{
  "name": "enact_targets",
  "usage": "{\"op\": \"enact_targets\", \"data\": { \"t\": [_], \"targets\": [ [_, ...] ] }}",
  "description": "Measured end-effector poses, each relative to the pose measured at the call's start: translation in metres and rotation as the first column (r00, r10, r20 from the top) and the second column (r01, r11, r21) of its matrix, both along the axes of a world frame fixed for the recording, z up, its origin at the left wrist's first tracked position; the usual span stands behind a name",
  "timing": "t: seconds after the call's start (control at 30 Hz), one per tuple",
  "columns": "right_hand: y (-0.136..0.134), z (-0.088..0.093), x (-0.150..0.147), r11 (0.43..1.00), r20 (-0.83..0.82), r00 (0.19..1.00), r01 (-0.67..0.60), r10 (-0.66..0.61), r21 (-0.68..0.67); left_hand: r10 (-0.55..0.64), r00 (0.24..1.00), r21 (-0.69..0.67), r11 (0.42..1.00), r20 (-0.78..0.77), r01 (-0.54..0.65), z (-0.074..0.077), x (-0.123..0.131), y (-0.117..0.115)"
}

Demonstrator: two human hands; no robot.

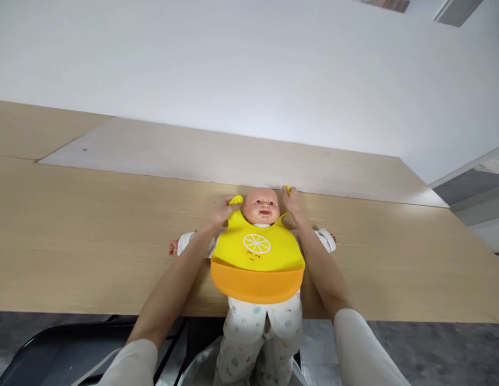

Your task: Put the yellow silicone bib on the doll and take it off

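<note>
On tabletop (92, 236) | doll (262, 206) face-up | both hands (292, 201) grip yellow bib (257, 262)

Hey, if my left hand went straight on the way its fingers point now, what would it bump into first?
Past the yellow bib it pinches, your left hand would probably meet the baby doll's head first, though depth is hard to judge from this single view.

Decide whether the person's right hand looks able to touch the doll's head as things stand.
Probably yes: the right hand is close beside the doll's head, with nothing visible blocking the gap. It grips the yellow bib, so it may need to let go first.
</note>
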State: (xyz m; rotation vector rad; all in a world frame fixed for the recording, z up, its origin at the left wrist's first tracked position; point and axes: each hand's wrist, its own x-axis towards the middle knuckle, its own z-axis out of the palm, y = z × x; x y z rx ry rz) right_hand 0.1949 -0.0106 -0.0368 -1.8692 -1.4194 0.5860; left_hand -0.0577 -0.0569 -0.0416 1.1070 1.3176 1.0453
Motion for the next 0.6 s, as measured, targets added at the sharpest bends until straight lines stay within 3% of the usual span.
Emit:
{"op": "enact_targets", "data": {
  "t": [0.07, 0.13, 0.23, 0.3, 0.4, 0.47, 0.53, 0.6],
  "targets": [
    [-0.006, 0.023, 0.011, 1.0, -0.052, 0.998, 0.03, -0.03, 0.0, -0.022, 0.999, 0.058, 0.998, 0.032, 0.02, 0.014, -0.008, -0.001],
    [-0.02, 0.051, 0.018, 0.999, -0.23, 0.973, -0.003, 0.013, 0.041, -0.034, 0.998, 0.158, 0.987, 0.046, 0.027, 0.034, -0.013, -0.006],
    [-0.057, 0.094, 0.014, 0.968, -0.472, 0.846, -0.191, 0.247, 0.164, -0.067, 0.998, 0.32, 0.945, -0.001, 0.064, 0.068, -0.013, -0.023],
    [-0.086, 0.115, 0.001, 0.901, -0.429, 0.792, -0.376, 0.434, 0.216, -0.104, 0.99, 0.432, 0.891, -0.099, 0.137, 0.091, -0.005, -0.039],
    [-0.123, 0.127, -0.024, 0.736, -0.322, 0.664, -0.636, 0.675, 0.232, -0.144, 0.948, 0.581, 0.761, -0.282, 0.289, 0.121, 0.013, -0.065],
    [-0.14, 0.126, -0.037, 0.648, -0.213, 0.613, -0.701, 0.761, 0.297, -0.131, 0.927, 0.687, 0.637, -0.351, 0.35, 0.135, 0.027, -0.082],
    [-0.154, 0.125, -0.044, 0.623, -0.118, 0.628, -0.696, 0.769, 0.358, -0.088, 0.925, 0.772, 0.525, -0.368, 0.357, 0.146, 0.037, -0.098],
    [-0.168, 0.129, -0.04, 0.682, -0.133, 0.693, -0.623, 0.708, 0.385, -0.06, 0.926, 0.807, 0.471, -0.374, 0.357, 0.154, 0.04, -0.112]
  ]
}}
